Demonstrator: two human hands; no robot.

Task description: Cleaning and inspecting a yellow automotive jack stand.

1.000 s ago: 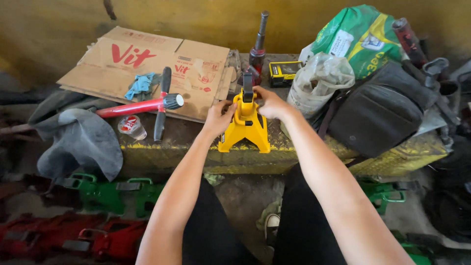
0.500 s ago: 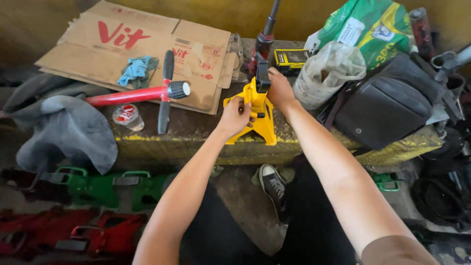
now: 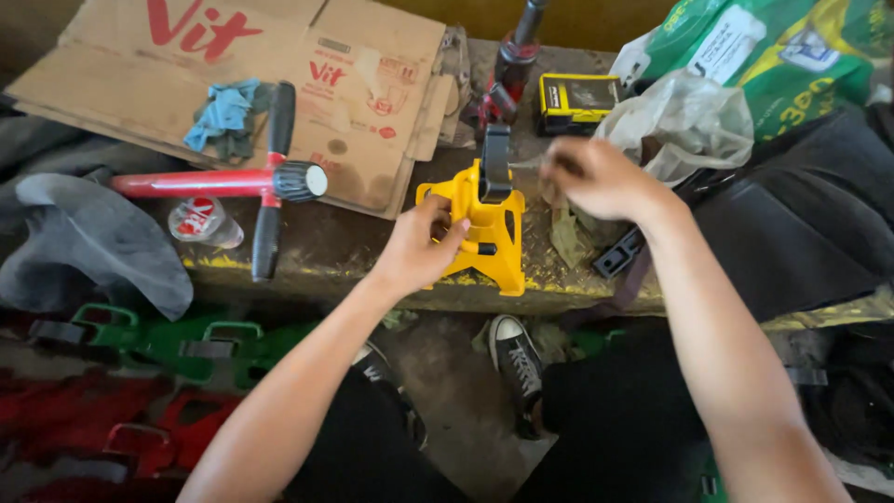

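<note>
While my left hand (image 3: 419, 247) grips one yellow metal jack stand (image 3: 482, 233) at the bench's (image 3: 354, 251) front edge, my blurred right hand (image 3: 596, 177) hovers at two o'clock, its grip unclear.
At ten o'clock: one red-handled black cross wrench (image 3: 270, 179), one flattened cardboard box (image 3: 279, 56).

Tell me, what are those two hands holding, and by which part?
The left hand grips the yellow jack stand by its left side. The right hand is blurred; whether it holds anything cannot be told.
</note>
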